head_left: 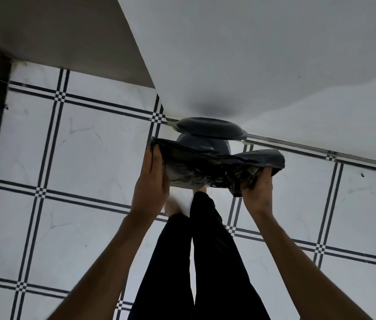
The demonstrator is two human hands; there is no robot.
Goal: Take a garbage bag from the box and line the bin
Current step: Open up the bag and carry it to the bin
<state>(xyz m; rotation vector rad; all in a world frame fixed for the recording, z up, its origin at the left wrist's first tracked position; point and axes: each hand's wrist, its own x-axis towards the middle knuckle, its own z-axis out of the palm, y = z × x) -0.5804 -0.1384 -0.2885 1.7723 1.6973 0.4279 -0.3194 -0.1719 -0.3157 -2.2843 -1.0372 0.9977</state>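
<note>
Crinkled black garbage bag [207,168], left hand [151,183], right hand [257,192], round bin [203,144]

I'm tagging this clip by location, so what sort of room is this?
Probably a room in a home, perhaps a kitchen or utility corner, though I can't be sure. The tiled floor with dark grid lines, plain white walls, and a small lidded bin against the wall suggest it.
</note>
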